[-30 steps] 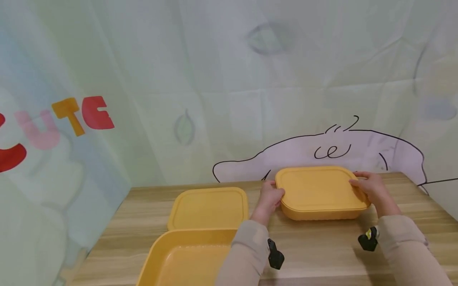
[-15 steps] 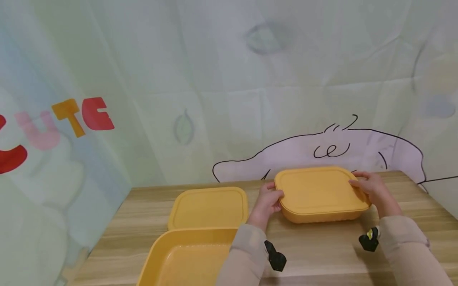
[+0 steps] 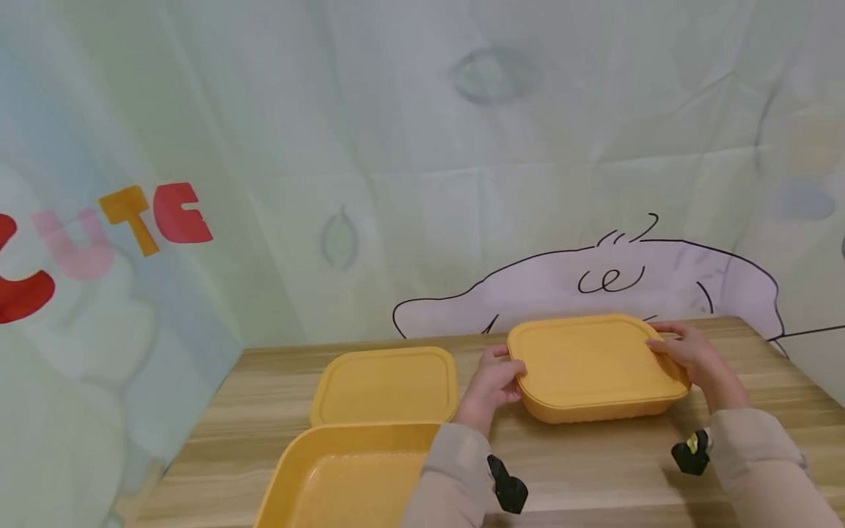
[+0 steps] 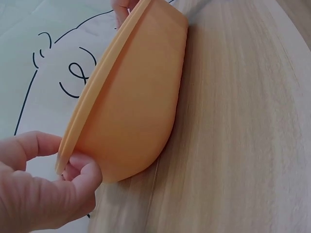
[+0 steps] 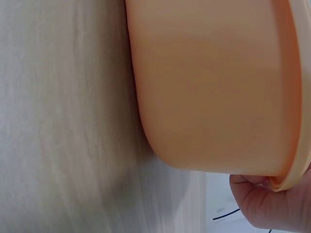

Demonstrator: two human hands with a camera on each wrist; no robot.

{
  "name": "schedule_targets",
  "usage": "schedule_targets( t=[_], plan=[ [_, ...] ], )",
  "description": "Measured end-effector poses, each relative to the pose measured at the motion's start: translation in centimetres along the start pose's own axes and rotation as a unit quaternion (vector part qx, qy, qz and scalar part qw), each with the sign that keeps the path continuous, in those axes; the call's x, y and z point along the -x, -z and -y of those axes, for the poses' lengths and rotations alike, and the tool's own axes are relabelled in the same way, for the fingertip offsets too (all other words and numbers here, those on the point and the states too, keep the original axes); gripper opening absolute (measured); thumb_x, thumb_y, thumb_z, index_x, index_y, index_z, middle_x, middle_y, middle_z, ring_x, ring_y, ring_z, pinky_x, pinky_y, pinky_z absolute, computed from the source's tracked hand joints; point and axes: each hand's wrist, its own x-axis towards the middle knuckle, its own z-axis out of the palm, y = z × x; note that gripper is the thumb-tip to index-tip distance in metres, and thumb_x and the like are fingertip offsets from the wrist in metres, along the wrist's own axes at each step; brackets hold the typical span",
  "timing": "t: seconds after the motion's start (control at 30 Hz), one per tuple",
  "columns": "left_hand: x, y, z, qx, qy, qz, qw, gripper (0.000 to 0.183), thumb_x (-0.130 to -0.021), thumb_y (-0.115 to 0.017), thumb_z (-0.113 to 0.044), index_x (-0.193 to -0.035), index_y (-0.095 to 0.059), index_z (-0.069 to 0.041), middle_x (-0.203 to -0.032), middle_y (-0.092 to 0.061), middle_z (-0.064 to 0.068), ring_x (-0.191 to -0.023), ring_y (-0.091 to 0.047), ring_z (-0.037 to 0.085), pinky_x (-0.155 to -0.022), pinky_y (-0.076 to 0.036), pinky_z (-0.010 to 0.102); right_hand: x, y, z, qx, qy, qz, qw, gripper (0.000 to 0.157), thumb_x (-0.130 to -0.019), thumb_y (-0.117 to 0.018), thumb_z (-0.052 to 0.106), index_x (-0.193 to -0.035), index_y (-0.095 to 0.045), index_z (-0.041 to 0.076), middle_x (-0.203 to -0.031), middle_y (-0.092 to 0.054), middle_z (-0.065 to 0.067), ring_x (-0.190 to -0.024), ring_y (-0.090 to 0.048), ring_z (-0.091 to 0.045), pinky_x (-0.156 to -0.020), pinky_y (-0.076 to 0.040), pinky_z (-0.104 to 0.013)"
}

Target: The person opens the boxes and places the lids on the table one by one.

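A yellow lidded food container [image 3: 597, 363] is at the right of the wooden table in the head view, with its lid on top. My left hand [image 3: 490, 387] grips its left end; in the left wrist view the thumb and a finger of the left hand [image 4: 48, 189] pinch the rim. At the other end, my right hand [image 3: 694, 356] holds the right rim, thumb on the lid. The right wrist view shows the fingers of the right hand [image 5: 265, 204] curled under the rim, close to the container's side wall [image 5: 214, 97].
To the left lies a flat yellow lid [image 3: 386, 385]. In front of it stands a larger open yellow box [image 3: 356, 477], partly hidden by my left sleeve [image 3: 455, 469]. A printed curtain [image 3: 422, 183] hangs behind the table [image 3: 224, 425].
Both hands have drawn the container slightly toward me, and its near edge now sits lower in the head view. The loose lid and open box stay put.
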Motion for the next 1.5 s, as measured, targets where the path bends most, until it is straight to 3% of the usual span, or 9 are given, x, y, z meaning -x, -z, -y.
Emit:
schedule_targets(
  t=[0.23,0.47,0.57,0.87,1.2,1.5],
  plan=[
    [0.5,-0.3,-0.3,-0.080,0.002,0.003,0.9968,0.053,-0.070,-0.050,0.014,-0.117,-0.037,-0.004,-0.067,-0.044,0.005,-0.042,-0.032,0.010,-0.041,-0.031,0.018,0.3,0.2,-0.4,0.007,0.013,0.014,1.000,0.049,-0.090,-0.058,0.006,-0.124,-0.031,-0.016,-0.085,-0.054,-0.005,-0.066,-0.057,-0.010,-0.060,-0.052,-0.029],
    [0.8,0.1,-1.2,-0.083,0.063,0.064,0.9925,0.057,-0.073,-0.050,0.017,-0.120,-0.032,-0.010,-0.081,-0.042,0.011,-0.054,-0.037,0.016,-0.049,-0.034,0.023,0.8,0.5,-0.4,0.021,0.016,0.038,0.999,0.054,-0.091,-0.055,0.005,-0.128,-0.023,-0.017,-0.092,-0.052,-0.009,-0.068,-0.057,-0.009,-0.061,-0.052,-0.029],
    [0.9,0.3,-1.6,-0.119,0.077,0.072,0.9873,0.056,-0.075,-0.052,0.016,-0.119,-0.032,-0.011,-0.080,-0.040,0.012,-0.054,-0.037,0.016,-0.049,-0.036,0.023,0.9,0.6,-0.3,0.031,0.009,0.047,0.998,0.054,-0.092,-0.055,0.008,-0.129,-0.022,-0.016,-0.097,-0.050,-0.015,-0.071,-0.056,-0.010,-0.062,-0.052,-0.029],
    [1.4,0.3,-1.8,-0.136,0.092,0.068,0.9841,0.053,-0.077,-0.054,0.017,-0.118,-0.033,-0.010,-0.083,-0.040,0.013,-0.061,-0.041,0.019,-0.052,-0.040,0.024,1.3,1.2,-0.7,0.038,-0.021,0.081,0.996,0.057,-0.095,-0.052,0.015,-0.132,-0.018,-0.010,-0.097,-0.050,-0.015,-0.077,-0.055,-0.017,-0.066,-0.051,-0.035],
    [2.2,-0.3,-1.8,-0.185,0.085,0.054,0.9776,0.055,-0.075,-0.053,0.016,-0.120,-0.029,-0.005,-0.076,-0.041,0.012,-0.059,-0.043,0.018,-0.049,-0.041,0.023,2.0,1.8,-0.8,0.033,-0.039,0.099,0.994,0.061,-0.093,-0.055,0.020,-0.132,-0.015,-0.004,-0.094,-0.050,-0.013,-0.076,-0.056,-0.019,-0.065,-0.052,-0.037],
    [2.2,-0.2,-1.9,-0.189,0.111,0.075,0.9729,0.058,-0.080,-0.052,0.015,-0.126,-0.024,-0.005,-0.072,-0.042,0.011,-0.060,-0.044,0.018,-0.053,-0.042,0.024,2.5,1.7,-0.7,0.036,-0.037,0.107,0.993,0.057,-0.094,-0.054,0.019,-0.130,-0.017,-0.005,-0.091,-0.051,-0.009,-0.074,-0.058,-0.018,-0.065,-0.053,-0.037]
  ],
)
